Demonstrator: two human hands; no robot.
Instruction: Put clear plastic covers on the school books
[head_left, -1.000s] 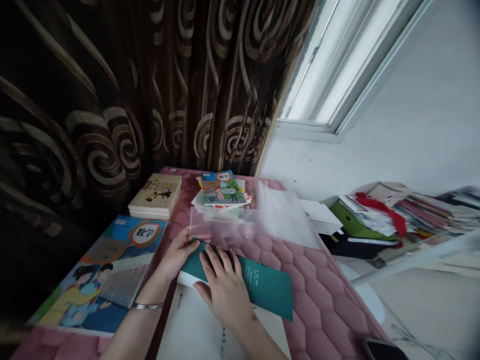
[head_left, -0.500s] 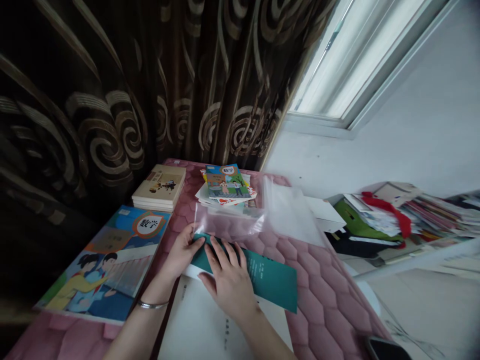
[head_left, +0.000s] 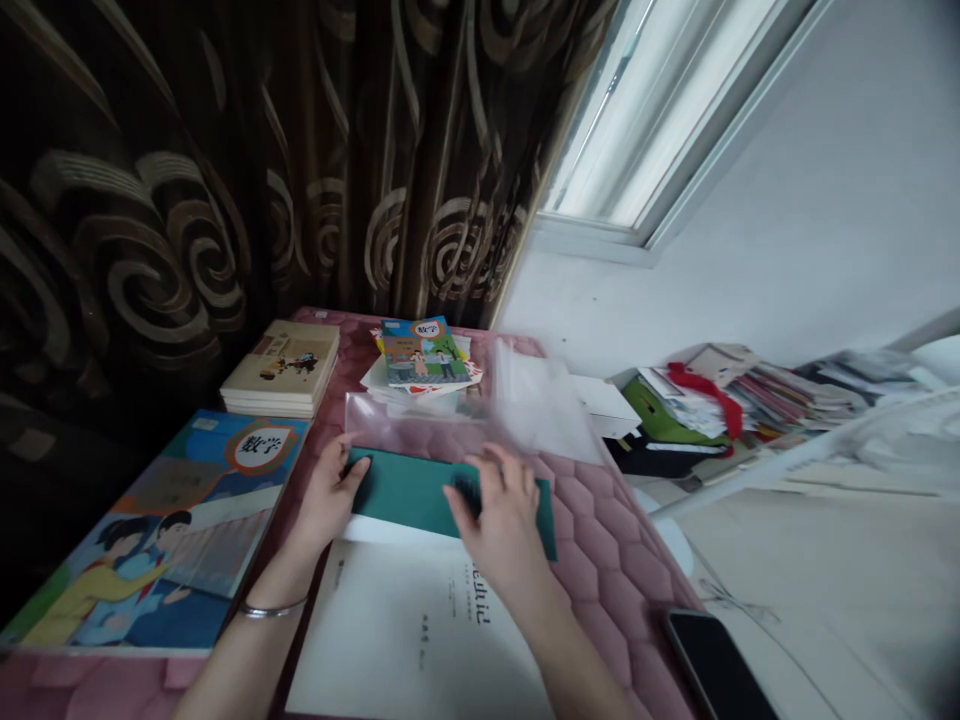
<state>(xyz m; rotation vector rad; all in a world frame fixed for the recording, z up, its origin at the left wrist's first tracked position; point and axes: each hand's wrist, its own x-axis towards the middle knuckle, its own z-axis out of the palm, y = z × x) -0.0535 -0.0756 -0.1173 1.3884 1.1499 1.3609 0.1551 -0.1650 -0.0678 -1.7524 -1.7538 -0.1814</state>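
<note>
An open book lies in front of me, its white title page (head_left: 390,620) facing up and its green cover flap (head_left: 420,495) across the far side. My left hand (head_left: 330,490) pinches the flap's left end, thumb on top and fingers behind the far edge. Over the flap's right part, my right hand (head_left: 502,510) has its thumb and bent fingers apart, touching the green surface near the far edge. A clear plastic cover (head_left: 420,420) extends beyond the flap. Whether the left fingers also hold this plastic is hidden.
Left of the book are a large blue textbook (head_left: 180,530) and a stack of beige books (head_left: 281,370). Smaller books (head_left: 424,352) and clear plastic sheets (head_left: 544,400) lie farther back on the pink quilted tabletop (head_left: 607,580). A phone (head_left: 716,665) rests near the right edge.
My right hand has moved right along the green flap, from lying spread on it to bent fingers near its far edge. The left hand stays at the flap's left end. The view has turned right.
</note>
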